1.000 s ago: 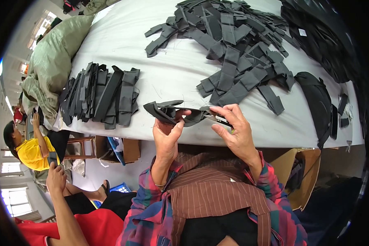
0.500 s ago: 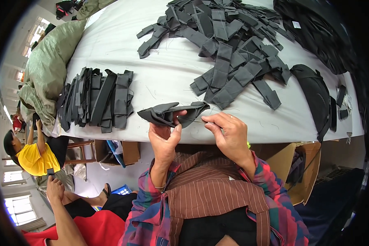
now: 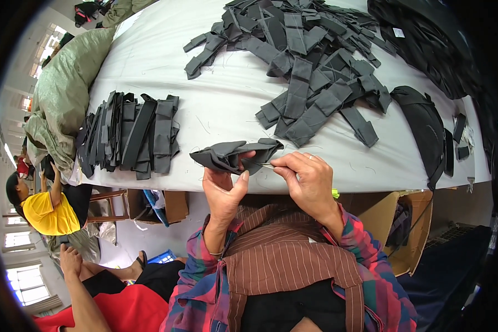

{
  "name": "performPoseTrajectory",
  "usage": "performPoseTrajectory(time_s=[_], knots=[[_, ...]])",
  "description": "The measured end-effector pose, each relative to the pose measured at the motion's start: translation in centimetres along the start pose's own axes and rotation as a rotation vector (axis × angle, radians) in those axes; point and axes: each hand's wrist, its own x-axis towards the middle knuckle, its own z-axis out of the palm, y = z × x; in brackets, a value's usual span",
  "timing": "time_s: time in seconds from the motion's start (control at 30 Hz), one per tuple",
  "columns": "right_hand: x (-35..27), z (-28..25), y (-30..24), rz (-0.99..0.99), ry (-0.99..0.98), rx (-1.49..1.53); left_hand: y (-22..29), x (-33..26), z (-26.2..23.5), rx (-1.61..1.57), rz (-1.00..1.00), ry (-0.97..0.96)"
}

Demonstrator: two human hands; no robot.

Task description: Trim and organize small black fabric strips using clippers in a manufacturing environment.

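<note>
My left hand (image 3: pixel 224 191) is closed on a folded dark grey fabric piece (image 3: pixel 218 156), holding it above the near edge of the table. Its thumb points up beside the cloth, and a finger shows inside the fold. In my right hand (image 3: pixel 309 180), thumb and forefinger pinch a thin metal tool (image 3: pixel 267 165) whose tip meets the right part of the cloth. Most of this tool is hidden by the fingers, so its exact kind cannot be made out.
On the white-covered table (image 3: pixel 216 105) lie a loose heap of dark grey fabric strips (image 3: pixel 301 77) and, at left, a neat row of strips (image 3: pixel 130 133). A black bag (image 3: pixel 423 127) lies at right. Cardboard boxes (image 3: pixel 420 232) stand below. People in red (image 3: pixel 124 307) and yellow (image 3: pixel 52 213) sit at left.
The fabric piece has shifted slightly right and its left end has dropped a little. My right hand's fingertips have edged left, nearer the cloth. The hand of the person in red has moved slightly.
</note>
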Motion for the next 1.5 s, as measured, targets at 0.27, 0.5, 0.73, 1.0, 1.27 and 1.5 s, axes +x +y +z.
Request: performPoseTrajectory(time_s=[0.27,0.5,0.73,1.0,1.27,1.5], knots=[[0.5,0.5,-0.7,-0.030,0.007,0.021,0.0,-0.3,0.3,-0.007,-0.037,0.015],[0.6,1.7,-0.6,-0.068,-0.022,-0.142,-0.8,-0.6,0.2,0.025,-0.033,0.016],[0.8,2.1,-0.8,-0.103,-0.023,-0.190,-1.3,-0.9,-0.2,0.086,-0.020,0.023],[0.6,2.2,-0.7,-0.061,-0.009,-0.127,-1.0,-0.8,0.1,0.098,-0.006,-0.002],[0.8,1.4,-0.9,0.001,-0.010,-0.021,0.3,-0.1,0.6,0.078,-0.017,-0.061],[0.8,0.4,-0.6,0.110,-0.046,0.103,0.6,1.2,-0.3,-0.166,-0.226,-0.041]])
